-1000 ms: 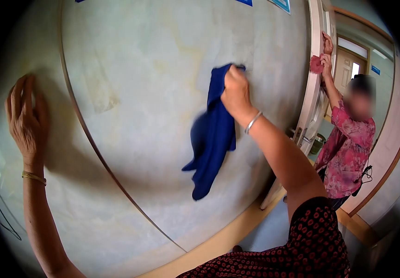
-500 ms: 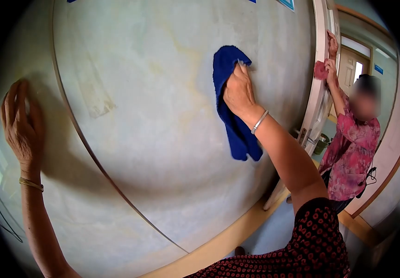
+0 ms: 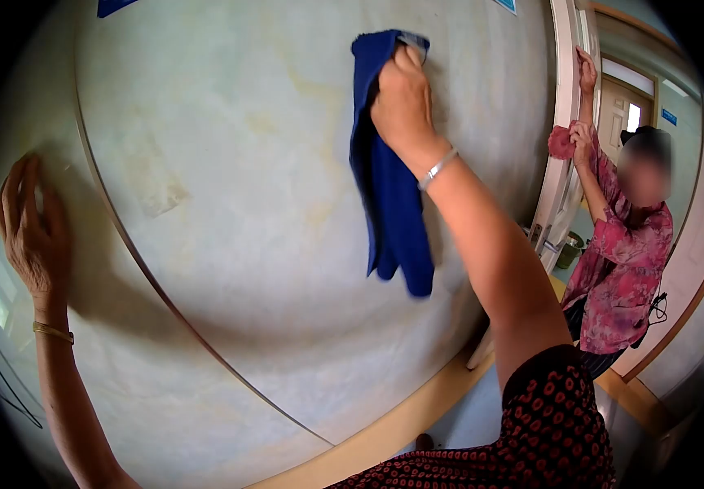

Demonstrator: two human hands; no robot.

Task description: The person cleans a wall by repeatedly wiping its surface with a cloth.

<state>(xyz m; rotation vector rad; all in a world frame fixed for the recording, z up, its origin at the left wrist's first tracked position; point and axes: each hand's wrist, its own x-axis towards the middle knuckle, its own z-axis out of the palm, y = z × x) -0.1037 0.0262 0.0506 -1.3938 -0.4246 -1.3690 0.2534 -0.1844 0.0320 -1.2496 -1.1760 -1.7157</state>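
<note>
A dark blue cloth [image 3: 397, 204] hangs from my right hand [image 3: 405, 102], whose fingers are closed on its upper part against the pale wall [image 3: 238, 204]. The lower end of the cloth dangles in two flaps. Yellowish stains mark the wall to the left of the cloth. On the far left, my left hand [image 3: 36, 232] rests against the wall with its fingers stretched out, holding nothing. A thin dark seam [image 3: 128, 238] runs down the wall between my two hands.
At the right, another person in a pink patterned shirt [image 3: 625, 253] holds a reddish cloth [image 3: 561, 143] against the door frame [image 3: 562, 98]. A door handle [image 3: 541, 239] juts out beside the wall. A tan baseboard [image 3: 393, 420] edges the blue floor [image 3: 462, 424].
My right hand has moved up and slightly left along the wall, and the blue cloth has gone with it. My left hand stays at about the same place. The other person's cloth has dropped slightly.
</note>
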